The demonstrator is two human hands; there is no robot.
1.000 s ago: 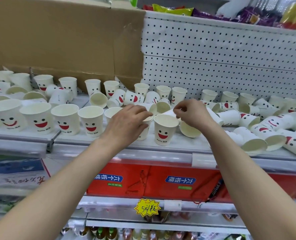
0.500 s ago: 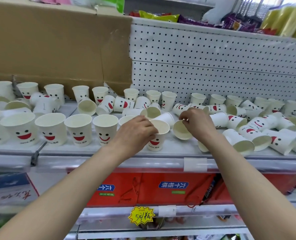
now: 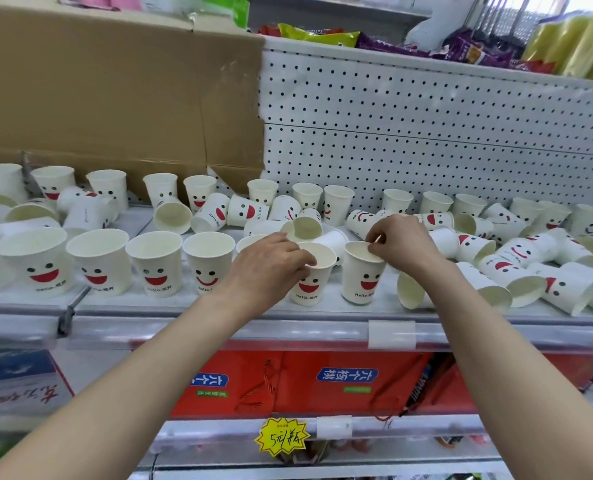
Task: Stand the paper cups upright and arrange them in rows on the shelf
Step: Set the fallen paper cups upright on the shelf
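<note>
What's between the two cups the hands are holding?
Head view: between the left cup and right cup, just a narrow bare strip of shelf; a tipped cup lies behind.

Both bare forearms reach up and forward from the lower corners, converging toward the middle. The left hand lies palm down, fingers curled over the rim of an upright cup. The right hand, wrist bent, pinches the rim of the next cup between thumb and fingertips.
</note>
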